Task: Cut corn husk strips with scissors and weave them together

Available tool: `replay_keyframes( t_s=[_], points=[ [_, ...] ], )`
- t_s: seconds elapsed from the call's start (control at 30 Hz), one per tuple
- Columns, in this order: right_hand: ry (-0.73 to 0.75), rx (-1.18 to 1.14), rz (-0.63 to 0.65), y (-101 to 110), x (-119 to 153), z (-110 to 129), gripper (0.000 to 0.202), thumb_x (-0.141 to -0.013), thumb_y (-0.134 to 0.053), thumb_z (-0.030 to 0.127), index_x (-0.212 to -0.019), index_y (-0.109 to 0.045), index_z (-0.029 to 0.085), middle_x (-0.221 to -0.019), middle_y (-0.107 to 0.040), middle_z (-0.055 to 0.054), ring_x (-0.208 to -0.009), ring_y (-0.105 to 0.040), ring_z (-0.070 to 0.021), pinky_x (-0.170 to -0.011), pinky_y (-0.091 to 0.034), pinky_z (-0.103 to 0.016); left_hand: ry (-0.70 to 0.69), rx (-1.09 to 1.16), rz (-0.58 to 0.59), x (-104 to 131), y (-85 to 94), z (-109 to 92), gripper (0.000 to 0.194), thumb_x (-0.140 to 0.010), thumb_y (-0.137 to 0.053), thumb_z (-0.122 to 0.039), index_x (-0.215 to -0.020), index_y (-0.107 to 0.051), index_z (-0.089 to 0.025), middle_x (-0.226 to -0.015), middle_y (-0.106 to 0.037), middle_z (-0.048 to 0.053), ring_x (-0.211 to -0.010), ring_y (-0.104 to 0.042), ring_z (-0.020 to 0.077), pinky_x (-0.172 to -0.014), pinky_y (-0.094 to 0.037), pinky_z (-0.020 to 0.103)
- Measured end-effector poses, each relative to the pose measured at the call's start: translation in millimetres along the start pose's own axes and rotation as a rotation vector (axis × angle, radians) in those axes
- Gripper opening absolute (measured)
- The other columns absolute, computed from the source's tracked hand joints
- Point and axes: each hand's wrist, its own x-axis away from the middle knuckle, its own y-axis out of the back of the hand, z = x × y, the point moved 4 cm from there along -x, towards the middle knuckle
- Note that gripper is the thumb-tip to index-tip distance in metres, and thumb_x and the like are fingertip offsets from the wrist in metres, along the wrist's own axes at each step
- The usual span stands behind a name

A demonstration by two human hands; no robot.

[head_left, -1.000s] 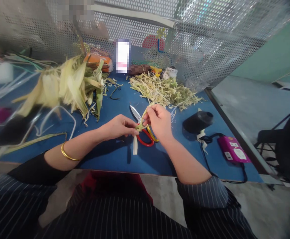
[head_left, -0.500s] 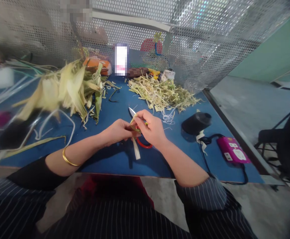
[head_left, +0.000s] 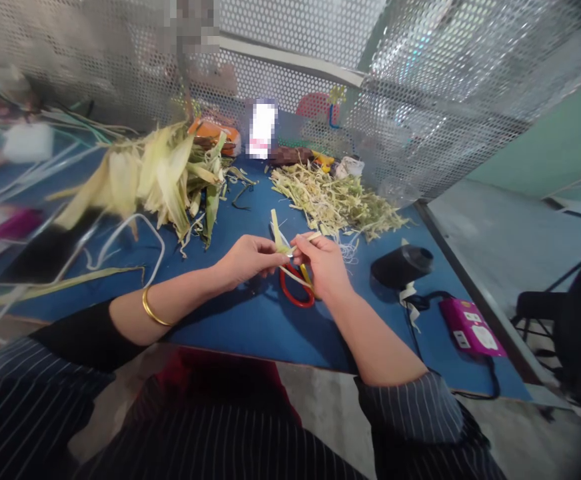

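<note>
Between my two hands is a pale corn husk strip point(head_left: 276, 230), with one end standing up and other ends poking out sideways and downward. My left hand point(head_left: 250, 261) pinches it from the left, thumb against fingers. From the right, my right hand point(head_left: 320, 263) pinches the husk too, fingertips close to the left thumb. Under the hands lie scissors with red handles point(head_left: 295, 297), their blades partly hidden. White thread point(head_left: 349, 248) lies loosely tangled just beyond my right hand.
Whole corn husks point(head_left: 155, 177) are heaped at the back left, shredded husk bits point(head_left: 335, 197) at the back right. To the right are a black cylinder point(head_left: 403, 265) and a magenta power strip point(head_left: 473, 327) with its cord. A white wire loop point(head_left: 158, 240) lies left; perforated metal point(head_left: 290, 60) stands behind.
The husk end that hung down below my hands has gone from there; an end now points up. My fingertips have shifted around the strip, and more of the scissors' red handles shows.
</note>
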Motion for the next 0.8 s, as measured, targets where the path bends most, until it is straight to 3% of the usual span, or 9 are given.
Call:
replay_keyframes(
  t_s=[0.2,0.3,0.37,0.43,0.5,0.53,0.6,0.63,0.8],
  points=[
    [0.056,-0.018,-0.084,0.8,-1.8,-0.5,0.019,-0.070,-0.069,0.032,-0.065,-0.062,0.016,-0.058,-0.056,0.004,-0.046,-0.049,-0.0063,-0.048,-0.039,-0.022,-0.008,0.054,0.036,0.6,-0.9,-0.8,0.028,-0.071,-0.070,-0.032,-0.053,-0.058,-0.015,-0.050,-0.055,-0.001,-0.048,-0.047,0.0070,-0.049,-0.037,0.021],
    [0.096,0.128,-0.081,5.9,-4.2,3.6,0.022,-0.076,-0.063,0.037,-0.071,-0.064,0.016,-0.063,-0.060,0.001,-0.051,-0.054,-0.0100,-0.054,-0.044,-0.026,0.031,0.112,-0.007,-0.7,0.9,1.7,0.027,-0.068,-0.073,-0.034,-0.055,-0.061,-0.014,-0.051,-0.056,0.000,-0.047,-0.049,0.0073,-0.050,-0.039,0.022],
    [0.275,0.313,-0.168,12.6,-1.3,16.1,0.022,-0.080,-0.059,0.038,-0.084,-0.064,0.017,-0.076,-0.065,-0.003,-0.064,-0.060,-0.0140,-0.065,-0.048,-0.030,0.072,0.190,-0.081,-2.8,4.7,5.2,0.026,-0.066,-0.075,-0.036,-0.061,-0.064,-0.013,-0.054,-0.058,0.001,-0.048,-0.050,0.0076,-0.051,-0.040,0.023],
    [0.572,0.523,-0.315,15.8,10.1,33.4,0.023,-0.081,-0.059,0.037,-0.094,-0.063,0.019,-0.088,-0.066,-0.005,-0.079,-0.061,-0.0165,-0.077,-0.047,-0.033,0.076,0.287,-0.168,-5.3,9.3,7.9,0.027,-0.064,-0.077,-0.038,-0.067,-0.067,-0.013,-0.058,-0.061,0.002,-0.052,-0.053,0.0082,-0.054,-0.042,0.023],
    [0.766,0.698,-0.312,8.6,23.1,41.6,0.017,-0.083,-0.058,0.035,-0.085,-0.065,0.020,-0.083,-0.065,-0.005,-0.080,-0.059,-0.0162,-0.079,-0.045,-0.031,0.037,0.342,-0.234,-7.4,13.1,8.6,0.028,-0.064,-0.077,-0.040,-0.069,-0.068,-0.013,-0.062,-0.063,0.003,-0.055,-0.055,0.0082,-0.056,-0.042,0.023],
    [0.774,0.765,-0.212,1.2,26.8,39.9,0.019,-0.085,-0.056,0.035,-0.077,-0.065,0.020,-0.076,-0.065,-0.003,-0.074,-0.059,-0.0151,-0.075,-0.045,-0.029,0.012,0.357,-0.256,-8.1,14.3,8.5,0.029,-0.065,-0.077,-0.040,-0.068,-0.067,-0.013,-0.063,-0.063,0.003,-0.055,-0.054,0.0079,-0.056,-0.042,0.022],
    [0.648,0.855,0.027,-14.3,29.8,27.3,0.025,-0.087,-0.054,0.034,-0.071,-0.067,0.021,-0.069,-0.064,-0.002,-0.066,-0.058,-0.0138,-0.068,-0.044,-0.027,-0.028,0.384,-0.281,-8.7,14.9,7.9,0.030,-0.066,-0.076,-0.041,-0.065,-0.066,-0.013,-0.063,-0.064,0.003,-0.055,-0.053,0.0074,-0.056,-0.041,0.022],
    [0.584,0.878,0.087,-20.1,30.4,20.2,0.025,-0.087,-0.054,0.035,-0.073,-0.069,0.021,-0.068,-0.065,-0.002,-0.065,-0.058,-0.0141,-0.065,-0.043,-0.026,-0.040,0.403,-0.293,-8.5,14.7,7.5,0.030,-0.066,-0.076,-0.041,-0.064,-0.066,-0.013,-0.064,-0.064,0.003,-0.055,-0.053,0.0073,-0.056,-0.042,0.021],
    [0.282,0.618,0.123,-32.2,23.4,-4.2,0.024,-0.082,-0.059,0.041,-0.090,-0.071,0.023,-0.085,-0.070,-0.004,-0.058,-0.061,-0.0145,-0.057,-0.046,-0.027,-0.054,0.489,-0.321,-4.8,9.9,4.0,0.027,-0.067,-0.076,-0.038,-0.065,-0.066,-0.013,-0.064,-0.063,0.002,-0.058,-0.056,0.0087,-0.055,-0.044,0.022]
  ],
)
